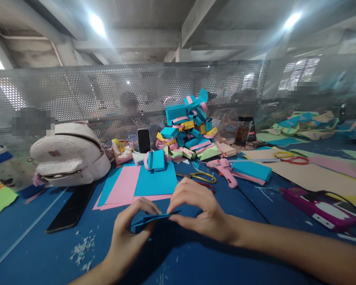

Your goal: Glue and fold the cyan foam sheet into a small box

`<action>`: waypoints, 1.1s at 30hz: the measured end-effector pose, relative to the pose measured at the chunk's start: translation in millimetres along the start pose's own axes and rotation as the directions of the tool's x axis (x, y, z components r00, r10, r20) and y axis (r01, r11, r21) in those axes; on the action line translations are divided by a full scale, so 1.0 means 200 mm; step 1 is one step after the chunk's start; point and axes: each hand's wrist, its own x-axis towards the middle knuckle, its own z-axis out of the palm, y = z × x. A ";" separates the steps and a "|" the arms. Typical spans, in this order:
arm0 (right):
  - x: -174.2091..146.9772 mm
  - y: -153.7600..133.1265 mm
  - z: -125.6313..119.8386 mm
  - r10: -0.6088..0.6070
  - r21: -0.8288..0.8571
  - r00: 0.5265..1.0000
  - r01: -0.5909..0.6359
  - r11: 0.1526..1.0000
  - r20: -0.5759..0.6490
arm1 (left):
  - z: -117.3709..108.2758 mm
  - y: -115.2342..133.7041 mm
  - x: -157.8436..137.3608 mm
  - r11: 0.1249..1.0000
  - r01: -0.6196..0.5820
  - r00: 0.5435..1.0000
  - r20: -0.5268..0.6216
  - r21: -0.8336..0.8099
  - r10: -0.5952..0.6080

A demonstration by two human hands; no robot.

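Between my two hands, just above the blue table, is a folded piece of blue paper. My left hand pinches its left part between thumb and fingers. With thumb and fingertips, my right hand grips the thin right end. Beyond them lie pink and blue paper sheets, with a small blue paper box with a pink strip on top. Scissors with yellow and red handles rest just past my right hand, partly hidden by it.
A pile of blue, pink and yellow paper boxes stands against the perforated metal screen. To its right are a pink glue gun with a cord and a purple device. A white backpack and a black phone are at left.
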 end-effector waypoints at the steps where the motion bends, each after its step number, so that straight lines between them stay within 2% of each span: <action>1: 0.00 0.00 0.00 -0.001 -0.003 1.000 0.001 1.000 0.004 | 0.00 0.00 0.00 1.000 -0.004 1.000 0.000 0.000 0.004; 33: 0.00 0.01 0.01 0.011 0.023 1.000 -0.011 1.000 -0.003 | -0.01 0.00 0.00 1.000 -0.007 1.000 -0.009 -0.004 0.007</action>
